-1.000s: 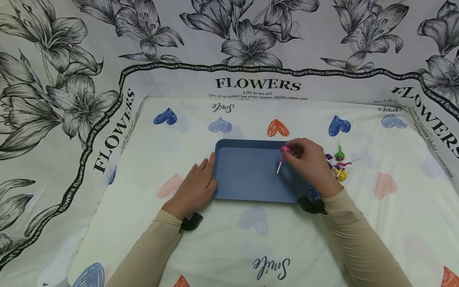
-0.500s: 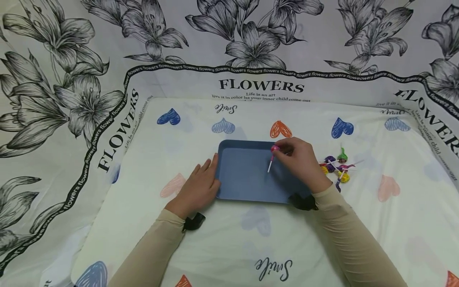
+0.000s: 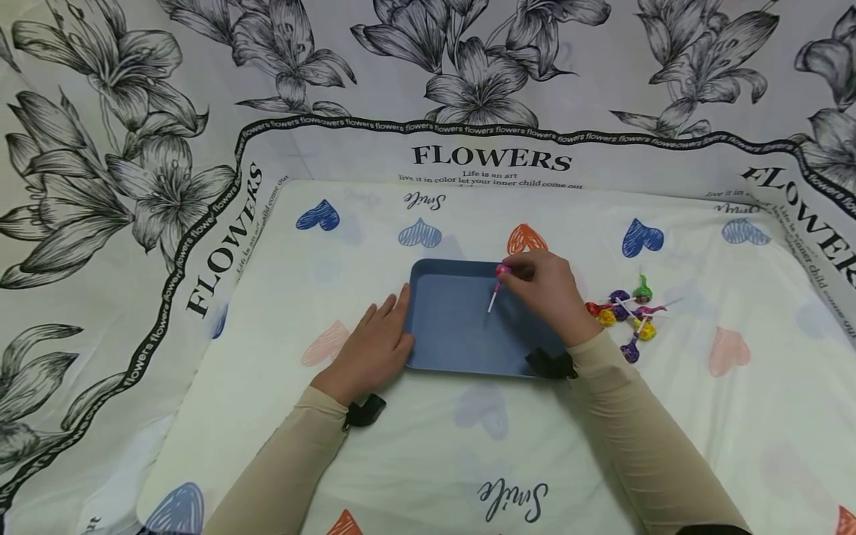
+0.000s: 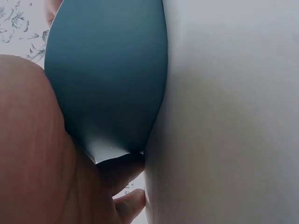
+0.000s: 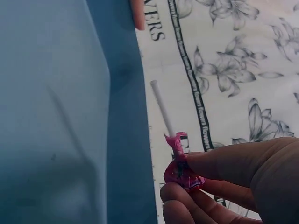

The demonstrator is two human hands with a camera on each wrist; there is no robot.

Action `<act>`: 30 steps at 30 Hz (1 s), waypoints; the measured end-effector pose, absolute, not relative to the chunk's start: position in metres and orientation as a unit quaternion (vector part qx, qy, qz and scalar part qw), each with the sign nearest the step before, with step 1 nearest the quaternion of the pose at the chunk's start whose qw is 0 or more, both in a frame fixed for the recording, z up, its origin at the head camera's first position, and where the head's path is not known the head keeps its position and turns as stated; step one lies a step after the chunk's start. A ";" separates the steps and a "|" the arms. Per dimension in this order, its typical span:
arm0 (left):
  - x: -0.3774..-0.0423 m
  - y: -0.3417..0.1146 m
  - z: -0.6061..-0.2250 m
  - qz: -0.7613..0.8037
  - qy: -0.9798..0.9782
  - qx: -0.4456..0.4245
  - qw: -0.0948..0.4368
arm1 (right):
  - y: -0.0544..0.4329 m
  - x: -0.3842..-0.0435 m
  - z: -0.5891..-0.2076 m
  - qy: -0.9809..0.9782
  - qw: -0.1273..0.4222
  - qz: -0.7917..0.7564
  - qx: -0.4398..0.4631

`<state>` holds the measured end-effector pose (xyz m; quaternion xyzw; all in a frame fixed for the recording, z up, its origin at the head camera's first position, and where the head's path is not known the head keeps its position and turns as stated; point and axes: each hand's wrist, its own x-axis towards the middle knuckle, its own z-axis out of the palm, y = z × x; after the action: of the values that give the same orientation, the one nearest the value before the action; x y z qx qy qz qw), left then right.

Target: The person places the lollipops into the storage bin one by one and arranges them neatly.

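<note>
Over the right half of a blue rectangular tray [image 3: 455, 360], my right hand [image 3: 545, 290] pinches a pink-wrapped lollipop [image 3: 502, 272] by its candy head. In the right wrist view, thumb and fingertips hold the lollipop [image 5: 183, 175] while its white stick points away from the hand. My left hand [image 3: 371, 345] lies at the tray's left edge, fingers extended against the rim. The left wrist view shows that hand [image 4: 32, 154] close up beside the tray's outer wall [image 4: 110, 70], fingertips on the cloth.
Right of the tray lies a loose cluster of wrapped lollipops, among them a green one [image 3: 643, 290], a yellow one [image 3: 645, 330] and a purple one [image 3: 629, 352]. A heart-printed cloth [image 3: 414, 461] covers the table, and a flower-patterned cloth [image 3: 321, 156] lies beyond.
My right hand has moved left over the tray with the pink lollipop, uncovering more of the lollipop cluster. My left hand keeps its place at the tray's edge.
</note>
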<state>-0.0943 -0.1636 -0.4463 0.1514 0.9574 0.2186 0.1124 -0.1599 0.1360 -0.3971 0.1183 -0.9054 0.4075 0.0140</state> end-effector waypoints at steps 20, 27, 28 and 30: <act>-0.094 -0.165 -0.448 0.214 0.959 0.153 0.110 | 0.113 -0.170 -0.411 -0.914 -0.012 0.385 0.123; -0.094 -0.165 -0.445 0.217 0.958 0.151 0.110 | 0.103 -0.174 -0.413 -0.909 -0.021 0.395 0.132; -0.094 -0.165 -0.445 0.217 0.958 0.150 0.111 | 0.101 -0.175 -0.413 -0.909 -0.023 0.394 0.132; -0.093 -0.163 -0.445 0.220 0.958 0.147 0.113 | 0.098 -0.175 -0.413 -0.910 -0.028 0.392 0.133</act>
<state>-0.0934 -0.1635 -0.4452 0.1474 0.9578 0.2195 0.1129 -0.1748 0.0982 -0.4130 0.1331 -0.9097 0.3924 -0.0279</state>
